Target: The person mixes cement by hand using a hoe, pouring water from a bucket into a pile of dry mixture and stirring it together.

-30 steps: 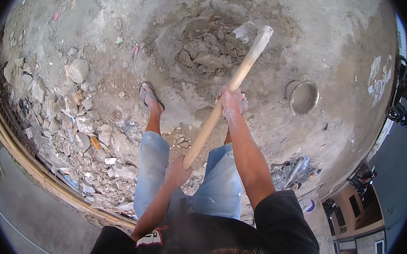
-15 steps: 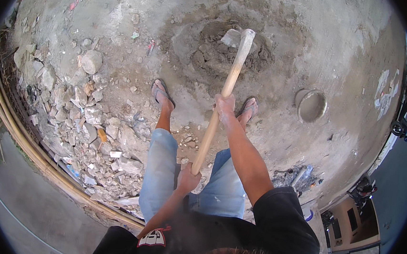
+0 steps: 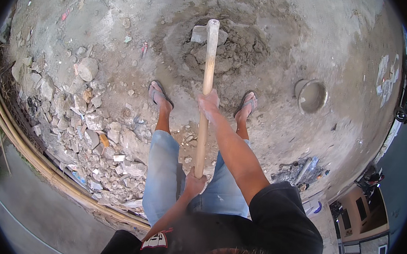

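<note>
Head cam: L hand [image 3: 195, 181] + R hand [image 3: 209, 101] both wrapped round the wooden-handled hoe [image 3: 208, 72], R nearer the blade [image 3: 200, 34], which sits at the far side of the damp mortar heap [image 3: 245, 51] (depth can't be told). Step's prob. mixing; next move prob. calls for firm grip, steady pull back.

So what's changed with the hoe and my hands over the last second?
The hoe blade swung left across the grey mound, and your right hand moved left too. Both it and your left hand stayed gripping the handle; the bucket stayed put.
</note>
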### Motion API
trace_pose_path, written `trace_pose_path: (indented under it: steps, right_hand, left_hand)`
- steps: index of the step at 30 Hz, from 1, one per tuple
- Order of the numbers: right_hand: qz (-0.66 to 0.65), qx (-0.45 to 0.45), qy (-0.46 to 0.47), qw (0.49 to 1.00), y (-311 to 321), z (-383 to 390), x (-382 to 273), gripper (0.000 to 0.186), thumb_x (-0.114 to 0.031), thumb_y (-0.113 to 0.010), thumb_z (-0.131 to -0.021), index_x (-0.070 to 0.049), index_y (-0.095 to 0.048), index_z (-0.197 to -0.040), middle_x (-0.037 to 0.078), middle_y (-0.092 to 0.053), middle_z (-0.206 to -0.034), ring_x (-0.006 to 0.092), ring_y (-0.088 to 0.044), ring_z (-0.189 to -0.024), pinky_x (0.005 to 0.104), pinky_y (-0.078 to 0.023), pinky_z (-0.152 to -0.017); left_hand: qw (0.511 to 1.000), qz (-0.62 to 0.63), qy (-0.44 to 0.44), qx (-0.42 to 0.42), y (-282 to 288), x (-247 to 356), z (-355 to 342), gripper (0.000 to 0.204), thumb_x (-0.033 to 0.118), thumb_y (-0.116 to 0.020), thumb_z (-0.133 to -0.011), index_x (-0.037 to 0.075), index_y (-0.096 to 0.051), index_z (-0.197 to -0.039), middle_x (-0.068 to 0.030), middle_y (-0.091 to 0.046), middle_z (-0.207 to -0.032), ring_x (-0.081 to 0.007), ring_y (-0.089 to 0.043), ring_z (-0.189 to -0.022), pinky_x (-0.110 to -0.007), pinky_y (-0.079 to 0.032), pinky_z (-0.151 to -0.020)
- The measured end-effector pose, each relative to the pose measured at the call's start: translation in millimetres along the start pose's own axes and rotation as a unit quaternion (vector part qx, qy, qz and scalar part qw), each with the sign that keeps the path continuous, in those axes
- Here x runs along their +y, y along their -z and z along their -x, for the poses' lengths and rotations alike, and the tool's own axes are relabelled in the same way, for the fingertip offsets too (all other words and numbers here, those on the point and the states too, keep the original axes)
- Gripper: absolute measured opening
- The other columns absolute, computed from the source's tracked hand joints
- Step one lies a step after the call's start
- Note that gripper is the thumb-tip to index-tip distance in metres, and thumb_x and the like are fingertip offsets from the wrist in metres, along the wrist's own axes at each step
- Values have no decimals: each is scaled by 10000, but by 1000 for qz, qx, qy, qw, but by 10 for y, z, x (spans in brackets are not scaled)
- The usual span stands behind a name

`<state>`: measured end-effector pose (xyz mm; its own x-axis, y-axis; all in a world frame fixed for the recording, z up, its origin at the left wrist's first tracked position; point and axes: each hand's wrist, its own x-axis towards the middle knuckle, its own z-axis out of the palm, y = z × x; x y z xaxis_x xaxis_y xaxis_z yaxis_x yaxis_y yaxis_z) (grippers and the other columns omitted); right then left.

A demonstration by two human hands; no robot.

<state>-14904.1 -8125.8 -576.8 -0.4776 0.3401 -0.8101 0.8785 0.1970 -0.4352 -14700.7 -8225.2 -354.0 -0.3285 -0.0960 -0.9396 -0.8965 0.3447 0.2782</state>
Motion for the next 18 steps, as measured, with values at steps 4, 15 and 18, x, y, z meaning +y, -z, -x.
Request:
trace_pose_path:
  steps: [4,15,18]
  right_hand:
    - [-123,-19,-83,989,378,415,-300,317,-88,-658,-728,-23,-462,-968,53,-530,-669,150,-542,-506,323,-434,-406]
    - [75,-16,-7,997,77,-254,-755,395,-206,-644,-724,14,-490,-1014,203,-633,-830,302,-654,-710,382,-526,-622]
    - [110,9,-10,994,45,-69,-277,392,-208,-648,-722,13,-491,-1005,181,-615,-812,281,-634,-704,385,-512,-616]
  left_hand:
    - [997,-79,8,-13,206,182,300,299,183,-640,-747,28,-528,-976,-236,-627,-779,-416,-632,-782,-447,-501,-676]
    - [998,38,-14,-49,-245,-2,-682,239,101,-637,-748,10,-522,-937,-155,-616,-733,-266,-618,-660,-370,-488,-610]
    - [992,103,23,-68,-203,-77,-235,181,77,-626,-741,9,-515,-866,-25,-515,-644,-129,-509,-571,-315,-455,-556]
